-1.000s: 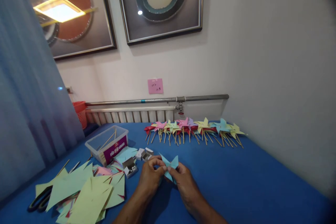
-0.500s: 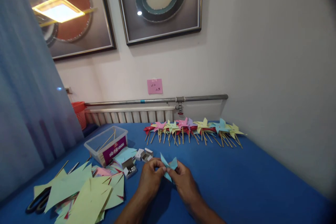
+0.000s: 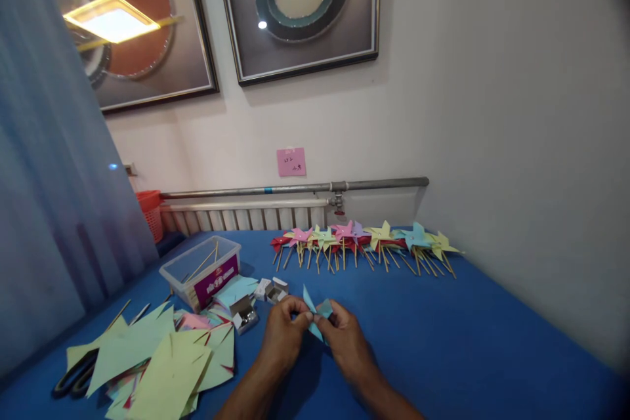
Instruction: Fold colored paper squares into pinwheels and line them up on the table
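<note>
My left hand and my right hand meet over the blue table, both pinching a light-blue paper pinwheel at its centre. Its folded points stick up and to the right above my fingers; part of it is hidden behind them. A small open box of pins lies just left of my left hand.
A row of finished pinwheels on sticks lies along the far table edge by the wall. A clear plastic box with sticks stands at the left. Cut coloured paper squares and scissors lie at the near left.
The pinwheel's upper points have folded in slightly closer to my fingers. Both hands stay in the same place.
</note>
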{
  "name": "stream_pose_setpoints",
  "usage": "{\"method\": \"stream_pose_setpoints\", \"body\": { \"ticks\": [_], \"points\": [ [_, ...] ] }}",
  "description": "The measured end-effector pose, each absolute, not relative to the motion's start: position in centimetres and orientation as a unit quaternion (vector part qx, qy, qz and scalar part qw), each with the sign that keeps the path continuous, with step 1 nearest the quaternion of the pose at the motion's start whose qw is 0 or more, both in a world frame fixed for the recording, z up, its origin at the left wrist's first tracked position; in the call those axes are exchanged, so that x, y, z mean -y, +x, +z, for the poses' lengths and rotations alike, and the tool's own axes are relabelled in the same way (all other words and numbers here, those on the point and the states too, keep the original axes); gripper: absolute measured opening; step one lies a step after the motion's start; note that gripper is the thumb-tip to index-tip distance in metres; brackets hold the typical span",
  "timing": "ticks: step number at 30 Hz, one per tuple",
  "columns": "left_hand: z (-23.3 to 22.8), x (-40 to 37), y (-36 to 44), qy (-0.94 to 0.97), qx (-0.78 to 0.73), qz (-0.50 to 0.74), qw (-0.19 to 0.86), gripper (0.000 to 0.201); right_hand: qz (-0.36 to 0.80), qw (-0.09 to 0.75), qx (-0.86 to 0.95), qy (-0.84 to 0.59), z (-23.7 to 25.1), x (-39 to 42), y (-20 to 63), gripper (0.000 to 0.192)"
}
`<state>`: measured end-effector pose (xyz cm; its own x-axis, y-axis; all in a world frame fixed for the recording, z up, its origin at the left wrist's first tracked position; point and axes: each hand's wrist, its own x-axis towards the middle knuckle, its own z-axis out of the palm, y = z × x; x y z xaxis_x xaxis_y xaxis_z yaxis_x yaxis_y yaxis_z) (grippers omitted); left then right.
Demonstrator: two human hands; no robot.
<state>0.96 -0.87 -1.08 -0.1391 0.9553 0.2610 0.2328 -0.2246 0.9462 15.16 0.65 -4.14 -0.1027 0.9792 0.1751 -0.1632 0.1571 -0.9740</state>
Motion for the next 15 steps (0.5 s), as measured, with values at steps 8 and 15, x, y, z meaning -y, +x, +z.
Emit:
{"method": "stream_pose_setpoints", "body": {
  "ticks": [8,15],
  "points": [
    [-1.46,0.65,0.9,0.562,-0.528,0.541,0.337,0.017,0.518,0.541,0.536,-0.39,-3.9,-0.46,15.38,0.034],
    [-1.56,0.47,0.93,0.543,-0.534,0.55,0.341,0.018,0.52,0.548,0.53,-0.385,-3.89,-0.48,15.34,0.039]
  ]
}}
